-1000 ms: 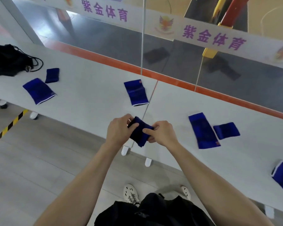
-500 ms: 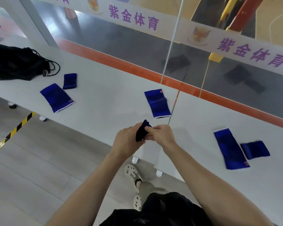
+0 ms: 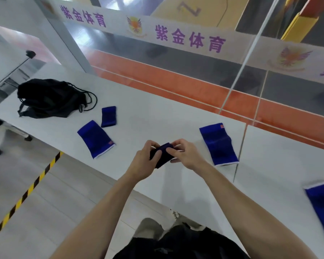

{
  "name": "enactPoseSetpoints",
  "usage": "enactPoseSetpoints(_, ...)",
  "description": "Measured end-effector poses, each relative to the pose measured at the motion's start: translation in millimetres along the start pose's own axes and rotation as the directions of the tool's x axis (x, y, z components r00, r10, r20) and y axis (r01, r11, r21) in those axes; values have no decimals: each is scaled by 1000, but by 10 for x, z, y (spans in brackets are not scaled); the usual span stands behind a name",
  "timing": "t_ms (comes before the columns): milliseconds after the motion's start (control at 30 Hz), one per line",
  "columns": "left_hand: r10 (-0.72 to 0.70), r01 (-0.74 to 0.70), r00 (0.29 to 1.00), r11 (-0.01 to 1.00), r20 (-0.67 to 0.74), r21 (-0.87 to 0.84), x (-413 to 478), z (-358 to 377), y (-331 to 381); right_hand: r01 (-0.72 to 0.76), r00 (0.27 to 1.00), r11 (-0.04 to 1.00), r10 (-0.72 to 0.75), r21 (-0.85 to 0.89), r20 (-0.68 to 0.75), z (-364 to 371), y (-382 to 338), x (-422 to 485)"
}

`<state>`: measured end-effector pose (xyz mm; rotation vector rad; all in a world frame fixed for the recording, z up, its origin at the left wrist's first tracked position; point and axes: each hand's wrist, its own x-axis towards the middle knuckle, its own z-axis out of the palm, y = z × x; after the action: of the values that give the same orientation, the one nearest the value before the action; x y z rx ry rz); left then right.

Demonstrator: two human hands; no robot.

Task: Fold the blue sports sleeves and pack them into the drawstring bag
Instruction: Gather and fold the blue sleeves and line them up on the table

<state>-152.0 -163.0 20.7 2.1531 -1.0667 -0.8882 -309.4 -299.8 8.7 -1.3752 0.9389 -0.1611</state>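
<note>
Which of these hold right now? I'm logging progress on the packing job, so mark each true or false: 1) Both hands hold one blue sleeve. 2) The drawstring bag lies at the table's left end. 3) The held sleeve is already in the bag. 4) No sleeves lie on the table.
1) True: the left hand and right hand both grip the held sleeve.
2) True: the black drawstring bag lies at the left end of the white table.
3) False: it is in the hands, apart from the bag.
4) False: several lie there, such as the small sleeve near the bag.
</note>
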Motion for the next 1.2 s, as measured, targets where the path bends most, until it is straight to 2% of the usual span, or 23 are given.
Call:
enactPoseSetpoints(167,9,-7,998,1000,67,-30,362,-274,-153,-11,989,997,-1,-77,-147,189,-83,429)
enactPoseSetpoints(300,-18,48,965,993,262,-110,707,-570,-453,-29,967,987,-12,-156,-253,483,-146,701)
enactPoseSetpoints(367,-19,64,945,990,328,-125,865,-757,-608,-48,965,993,19,-105,-262,659,-212,802)
enactPoseSetpoints(467,-33,92,937,984,349,-154,1045,-1033,-823,-119,971,985,141,124,-191,941,-324,953)
enactPoseSetpoints(500,-32,98,929,982,368,-164,1092,-1116,-888,-127,970,982,153,141,-187,1038,-357,1017)
enactPoseSetpoints(600,-41,118,913,979,406,-167,1251,-1354,-1063,-147,958,987,158,63,-239,1291,-463,1224)
enactPoseSetpoints(700,-53,108,897,989,438,-102,1406,-1570,-1167,-169,942,986,160,-4,-295,1493,-534,1381)
enactPoseSetpoints(800,-71,111,899,992,432,-68,1515,-1674,-1275,-163,928,987,155,3,-339,1656,-548,1492)
enactPoseSetpoints(900,-147,221,909,963,390,-153,1610,-1649,-1420,-140,935,977,77,-160,-345,1744,-585,1477)
enactPoseSetpoints(1000,-192,312,900,911,391,-270,1688,-1602,-1498,-115,974,902,19,-416,-228,1841,-565,1396)
enactPoseSetpoints(1067,-185,324,887,903,423,-284,1714,-1594,-1481,-118,977,832,-1,-542,-214,1873,-529,1361)
enactPoseSetpoints(1200,-152,310,869,909,472,-279,1766,-1594,-1494,-103,975,722,-61,-684,-212,1866,-550,1325)
